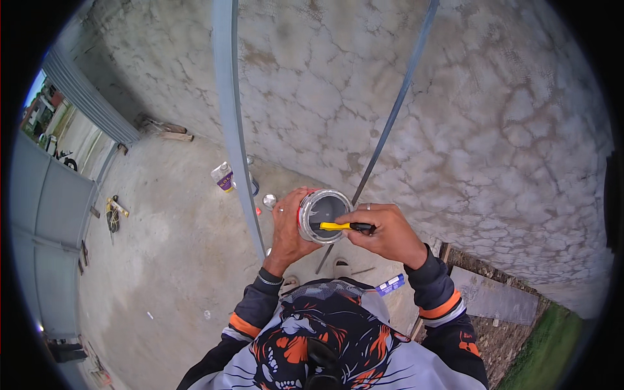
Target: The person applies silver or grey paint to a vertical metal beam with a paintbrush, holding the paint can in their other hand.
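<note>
A grey post (229,117) rises just left of the tin (323,216), a thin slanted bar (390,123) right behind it; the wall (455,97) closes the far side, open floor (175,260) lies left

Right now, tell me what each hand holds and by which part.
The left hand grips a round tin can by its side wall. The right hand holds a yellow-handled tool by its dark rear end, its yellow part lying across the can's top.

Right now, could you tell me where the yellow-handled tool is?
In the head view, centre frame: the right hand holds the yellow-handled tool across the open tin gripped by the left hand.
</note>
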Action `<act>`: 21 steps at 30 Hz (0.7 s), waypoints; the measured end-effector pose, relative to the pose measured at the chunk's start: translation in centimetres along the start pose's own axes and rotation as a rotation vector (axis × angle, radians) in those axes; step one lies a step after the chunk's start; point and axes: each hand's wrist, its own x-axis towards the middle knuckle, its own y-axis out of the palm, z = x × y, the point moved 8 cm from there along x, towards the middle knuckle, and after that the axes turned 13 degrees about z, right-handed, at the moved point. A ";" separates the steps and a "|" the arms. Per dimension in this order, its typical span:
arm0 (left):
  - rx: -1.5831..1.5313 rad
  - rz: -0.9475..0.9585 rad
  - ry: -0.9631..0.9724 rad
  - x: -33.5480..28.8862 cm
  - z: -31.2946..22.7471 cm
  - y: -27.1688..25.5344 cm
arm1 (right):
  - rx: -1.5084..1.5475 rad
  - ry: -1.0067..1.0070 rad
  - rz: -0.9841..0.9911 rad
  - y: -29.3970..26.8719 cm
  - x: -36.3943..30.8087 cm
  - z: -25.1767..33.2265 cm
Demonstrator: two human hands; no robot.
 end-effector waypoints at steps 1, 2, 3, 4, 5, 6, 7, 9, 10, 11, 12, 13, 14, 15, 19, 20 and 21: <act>-0.028 0.026 -0.043 0.1 0.4 0.2 | 0.004 0.003 0.020 0.3 -0.2 -0.1; -0.024 -0.001 -0.015 0.2 0.2 0.1 | 0.074 0.024 -0.062 0.0 -0.7 -0.5; -0.053 0.011 -0.066 0.3 0.7 0.2 | 0.125 0.065 -0.147 -0.3 -1.2 -1.1; -0.082 0.036 -0.130 0.4 1.2 0.6 | 0.188 0.106 -0.166 0.0 -1.7 -1.8; -0.085 0.024 -0.107 0.7 1.2 0.7 | 0.201 0.074 -0.170 0.3 -2.2 -1.8; -0.133 0.028 -0.128 1.0 1.6 1.0 | 0.336 0.114 -0.218 0.6 -2.8 -2.7; -0.221 0.058 -0.180 1.2 2.2 1.6 | 0.459 0.183 -0.270 1.1 -3.5 -3.7; -0.201 0.040 -0.138 1.6 2.1 1.9 | 0.553 0.157 -0.299 1.8 -4.4 -4.1; -0.221 0.038 -0.130 1.8 2.1 2.1 | 0.617 0.183 -0.318 2.2 -4.9 -4.6; -0.222 0.043 -0.126 2.1 2.1 2.5 | 0.662 0.217 -0.348 2.5 -5.4 -5.2; -0.244 0.063 -0.133 2.4 2.2 3.0 | 0.682 0.213 -0.339 3.0 -5.6 -5.3; -0.296 0.091 -0.138 2.8 2.3 3.6 | 0.687 0.217 -0.401 2.9 -6.1 -5.6; -0.267 0.082 -0.139 3.1 2.2 3.8 | 0.674 0.232 -0.479 2.8 -6.7 -5.9; -0.285 0.087 -0.126 3.5 2.1 4.2 | 0.691 0.221 -0.462 3.1 -6.8 -6.0; -0.357 0.098 -0.127 4.1 1.6 5.6 | 0.376 0.168 -0.485 2.1 -7.7 -5.5; -0.337 0.105 -0.173 4.2 1.9 5.9 | 0.152 0.145 -0.465 1.7 -7.7 -4.8; -0.298 0.095 -0.172 4.3 1.9 6.0 | 0.153 0.130 -0.443 1.7 -7.7 -5.0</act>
